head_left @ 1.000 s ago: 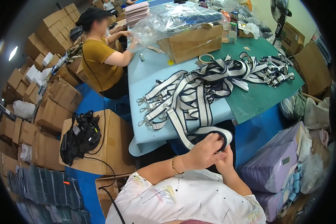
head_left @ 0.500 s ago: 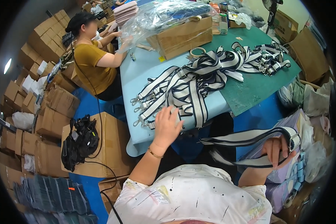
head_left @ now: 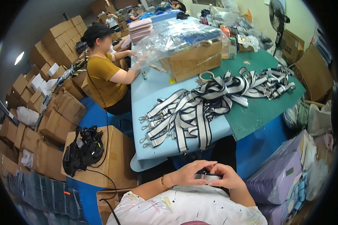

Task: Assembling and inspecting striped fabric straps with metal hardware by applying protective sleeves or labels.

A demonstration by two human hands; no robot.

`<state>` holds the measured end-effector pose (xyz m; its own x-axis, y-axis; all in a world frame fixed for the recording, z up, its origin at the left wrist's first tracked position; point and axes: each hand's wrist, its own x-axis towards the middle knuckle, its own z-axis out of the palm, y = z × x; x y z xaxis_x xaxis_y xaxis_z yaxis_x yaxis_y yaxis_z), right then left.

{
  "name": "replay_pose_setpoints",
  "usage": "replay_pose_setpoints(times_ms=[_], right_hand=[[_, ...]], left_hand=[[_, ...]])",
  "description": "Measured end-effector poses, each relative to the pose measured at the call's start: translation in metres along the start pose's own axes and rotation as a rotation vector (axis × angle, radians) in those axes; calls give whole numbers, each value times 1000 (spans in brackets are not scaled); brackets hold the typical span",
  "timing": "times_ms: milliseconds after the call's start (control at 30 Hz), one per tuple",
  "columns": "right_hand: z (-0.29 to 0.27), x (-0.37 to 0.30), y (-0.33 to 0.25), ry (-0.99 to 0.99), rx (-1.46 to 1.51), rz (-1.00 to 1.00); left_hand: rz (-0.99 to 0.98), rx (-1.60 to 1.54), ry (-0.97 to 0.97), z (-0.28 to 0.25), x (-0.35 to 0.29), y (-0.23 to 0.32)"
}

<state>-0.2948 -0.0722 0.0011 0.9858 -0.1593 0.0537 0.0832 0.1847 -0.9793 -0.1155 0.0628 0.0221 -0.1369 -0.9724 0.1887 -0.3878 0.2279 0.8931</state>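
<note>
Close to my body, my left hand and my right hand meet around a white webbing strap with dark navy edges. Fingers of both hands are closed on it; only a short piece shows between them, and the rest is hidden by my palms. Beyond my hands, a tangled heap of matching straps with silver metal clips lies across the table. Some strap ends reach the table's near edge.
The light blue table bears a green mat, a cardboard box with plastic-wrapped goods, and a tape roll. A co-worker handles clear plastic at the left. A black harness lies on a carton; purple packs stand right.
My right hand has brought the strap from the far right to my front. My left hand has drawn back from the heap and now grips the strap too. The view has shifted.
</note>
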Motion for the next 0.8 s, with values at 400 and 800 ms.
replay_pose_setpoints(times_ms=[400,800], right_hand=[[17,12,3,275,-360,-46],[-2,-7,-11,183,189,-28]], left_hand=[[-95,111,246,32,-20,-12],[96,264,215,36,-25,-18]])
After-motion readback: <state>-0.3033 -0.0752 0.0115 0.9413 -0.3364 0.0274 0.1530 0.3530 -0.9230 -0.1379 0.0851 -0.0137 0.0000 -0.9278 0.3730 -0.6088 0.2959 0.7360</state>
